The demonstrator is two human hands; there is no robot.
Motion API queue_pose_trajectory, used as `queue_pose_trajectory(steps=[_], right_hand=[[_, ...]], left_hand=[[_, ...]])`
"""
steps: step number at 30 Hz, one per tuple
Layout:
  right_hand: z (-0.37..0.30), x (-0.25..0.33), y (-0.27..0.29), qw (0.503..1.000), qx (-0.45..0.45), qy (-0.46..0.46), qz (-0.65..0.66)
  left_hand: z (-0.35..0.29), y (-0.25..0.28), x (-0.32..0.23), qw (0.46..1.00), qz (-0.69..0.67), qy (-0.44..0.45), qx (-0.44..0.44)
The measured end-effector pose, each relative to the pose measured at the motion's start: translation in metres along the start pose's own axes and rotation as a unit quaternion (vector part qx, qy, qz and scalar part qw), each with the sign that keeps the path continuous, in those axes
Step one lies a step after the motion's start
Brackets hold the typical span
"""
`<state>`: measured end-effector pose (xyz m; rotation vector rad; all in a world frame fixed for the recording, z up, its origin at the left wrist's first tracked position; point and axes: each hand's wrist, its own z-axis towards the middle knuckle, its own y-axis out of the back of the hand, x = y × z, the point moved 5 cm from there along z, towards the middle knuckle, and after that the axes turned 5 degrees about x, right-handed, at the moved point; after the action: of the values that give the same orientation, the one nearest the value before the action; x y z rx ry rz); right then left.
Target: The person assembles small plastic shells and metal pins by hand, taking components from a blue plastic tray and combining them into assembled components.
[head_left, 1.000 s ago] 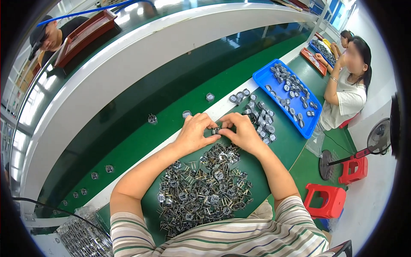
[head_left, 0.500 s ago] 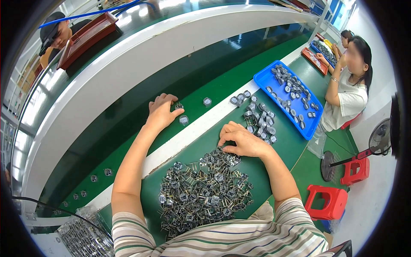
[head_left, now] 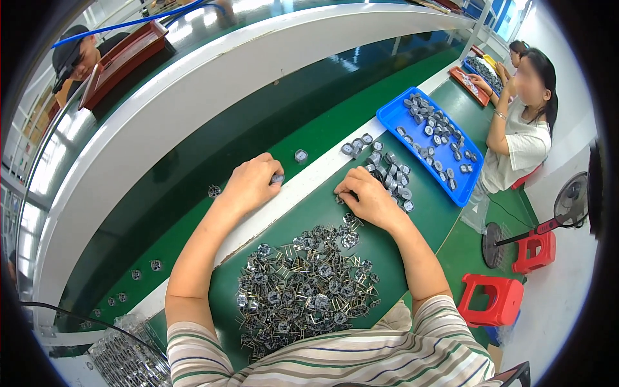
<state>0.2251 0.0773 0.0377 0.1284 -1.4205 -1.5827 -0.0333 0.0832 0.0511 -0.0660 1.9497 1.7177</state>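
Smooth green counter [head_left: 303,209] is piled w/ spiky parts [head_left: 316,284]: shiny discs, thin brass-col. pins. Squarish matte grey caps [head_left: 403,193] are heaped nr blue tray [head_left: 394,116]. Hands apart: 1 grey cap [head_left: 277,179], partly hidden, is clasped by L hand [head_left: 253,183] at green belt [head_left: 335,129]; small dark piece [head_left: 339,199] is pinched by R hand [head_left: 366,196] over counter, beyond pile.
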Motion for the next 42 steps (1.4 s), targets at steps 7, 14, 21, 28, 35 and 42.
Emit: queue_pose_trajectory(steps=[7,14,21,28,35,42], right_hand=[[0.0,-0.002,0.0,0.996,0.039,-0.057,0.058],[-0.001,0.001,0.002,0.996,0.057,-0.058,0.046],[0.005,-0.003,0.0,0.992,0.013,-0.08,0.099],[0.009,-0.001,-0.01,0.983,-0.02,-0.077,0.168],[0.012,-0.001,-0.026,0.988,-0.01,-0.055,0.145],[0.015,0.021,-0.023,0.998,-0.035,0.046,-0.023]], left_hand=[[-0.006,-0.031,-0.055,0.984,-0.099,-0.142,-0.05],[-0.006,-0.048,-0.057,0.973,-0.155,-0.161,-0.059],[-0.003,-0.055,-0.053,0.979,-0.164,-0.12,0.01],[0.0,-0.062,-0.046,0.974,-0.168,-0.126,-0.081],[0.0,-0.064,-0.046,0.973,-0.174,-0.13,-0.073],[-0.001,-0.064,-0.044,0.973,-0.178,-0.126,-0.075]])
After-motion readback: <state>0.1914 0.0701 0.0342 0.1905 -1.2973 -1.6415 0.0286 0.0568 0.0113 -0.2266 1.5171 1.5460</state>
